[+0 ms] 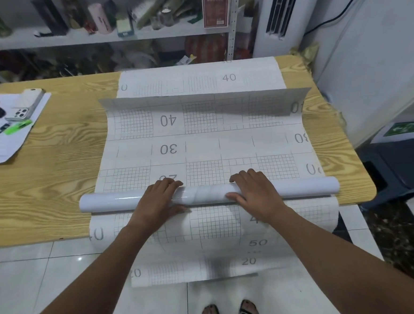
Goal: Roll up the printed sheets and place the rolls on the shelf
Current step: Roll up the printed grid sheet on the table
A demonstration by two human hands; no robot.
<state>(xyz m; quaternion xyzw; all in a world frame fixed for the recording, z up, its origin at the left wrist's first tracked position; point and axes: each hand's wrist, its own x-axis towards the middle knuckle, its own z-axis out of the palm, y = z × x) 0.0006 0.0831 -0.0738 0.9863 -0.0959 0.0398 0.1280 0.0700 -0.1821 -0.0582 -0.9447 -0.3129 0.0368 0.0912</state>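
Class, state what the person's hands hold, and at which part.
The left hand and right hand grip the paper roll near its middle, fingers curled over its top.

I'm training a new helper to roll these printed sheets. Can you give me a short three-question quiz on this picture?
1. True or false: the left hand and the right hand both hold the roll.
2. Where does the phone lie? A: on papers at the far left of the table. B: beside the right hand. C: on top of the roll.
3. Fill in: beyond the roll, the flat sheet shows an upside-down 30 and, farther off, an upside-down ___.

Key: 1 true; 2 A; 3 40.
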